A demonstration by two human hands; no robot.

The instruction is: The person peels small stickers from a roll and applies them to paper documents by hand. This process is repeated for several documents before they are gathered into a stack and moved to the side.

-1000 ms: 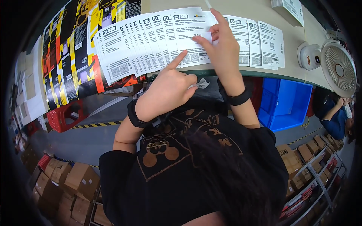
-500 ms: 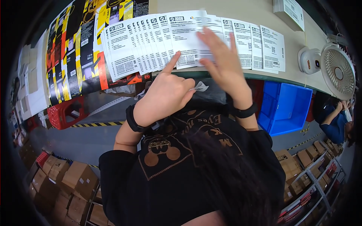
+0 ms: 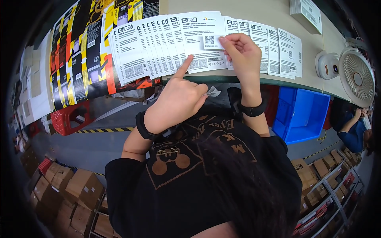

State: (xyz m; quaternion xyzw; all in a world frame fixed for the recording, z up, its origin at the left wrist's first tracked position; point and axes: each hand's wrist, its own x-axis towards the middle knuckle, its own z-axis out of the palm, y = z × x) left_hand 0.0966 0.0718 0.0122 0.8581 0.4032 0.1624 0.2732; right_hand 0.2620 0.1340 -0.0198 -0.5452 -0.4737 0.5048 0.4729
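A row of overlapping white printed cards [image 3: 131, 53] lies along the table's near edge. My left hand [image 3: 174, 99] rests its outstretched index finger on the lower left of one card [image 3: 202, 27]. The other fingers of that hand are curled, and a small crumpled strip of label paper [image 3: 213, 92] sticks out from them. Over the same card, my right hand [image 3: 244, 53] pinches a small white sticker [image 3: 212, 42] with a square code between thumb and fingers. The sticker lies on or just above the card; I cannot tell which.
Black, yellow and red printed packaging sheets [image 3: 91, 51] cover the table's left side. A white fan [image 3: 355, 77] stands at the right, with a stack of white cards [image 3: 306, 14] farther back. Below the edge are a blue crate [image 3: 303, 115] and a red stool [image 3: 69, 119].
My right hand, blurred with fingers spread half a second ago, now pinches the sticker in plain view over the card. My left hand has hardly moved.
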